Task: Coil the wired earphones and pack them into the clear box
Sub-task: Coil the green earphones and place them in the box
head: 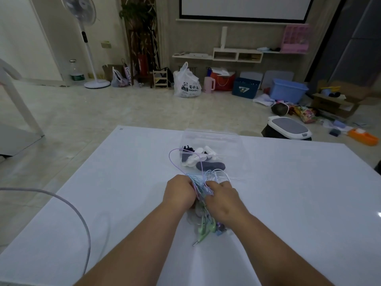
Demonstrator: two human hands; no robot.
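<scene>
Bunching the tangled earphones (203,187) mid-table, both our hands, left (179,193) and right (223,200), closed on cords, we should separate one strand before coiling toward the clear box (212,139).

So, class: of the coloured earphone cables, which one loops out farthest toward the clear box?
The purple cable; the rest stay bunched between the hands.

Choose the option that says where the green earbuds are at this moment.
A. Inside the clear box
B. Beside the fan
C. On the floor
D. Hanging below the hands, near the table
D: the green earbuds dangle beneath both hands, just over the white table.
</scene>
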